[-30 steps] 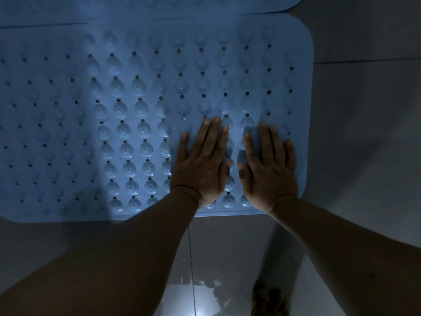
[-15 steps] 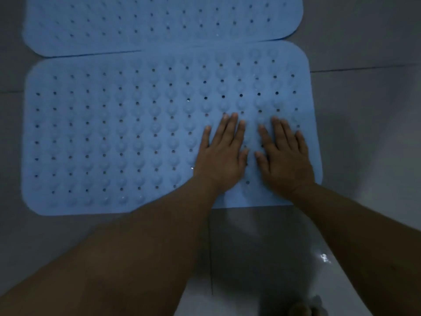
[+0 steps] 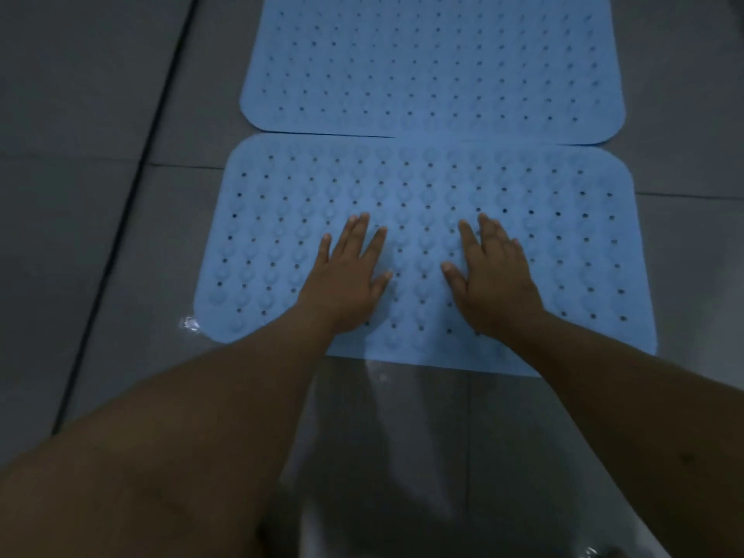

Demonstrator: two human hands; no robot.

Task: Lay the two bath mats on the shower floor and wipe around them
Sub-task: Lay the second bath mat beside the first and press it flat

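Note:
Two light-blue bath mats with rows of small holes and bumps lie flat on the grey tiled floor. The near mat touches the far mat along their long edges, slightly overlapping at the right. My left hand lies flat on the near mat, palm down, fingers spread, left of its middle. Resting the same way, my right hand is a hand's width to the right. Neither hand holds anything.
Grey floor tiles surround the mats, with a dark grout line running diagonally at the left. A wet, shiny patch reflects light on the floor between my forearms, just in front of the near mat.
Both hands have slid left along the near mat from its right end to its middle and moved apart. The view has pulled back, so both mats now show.

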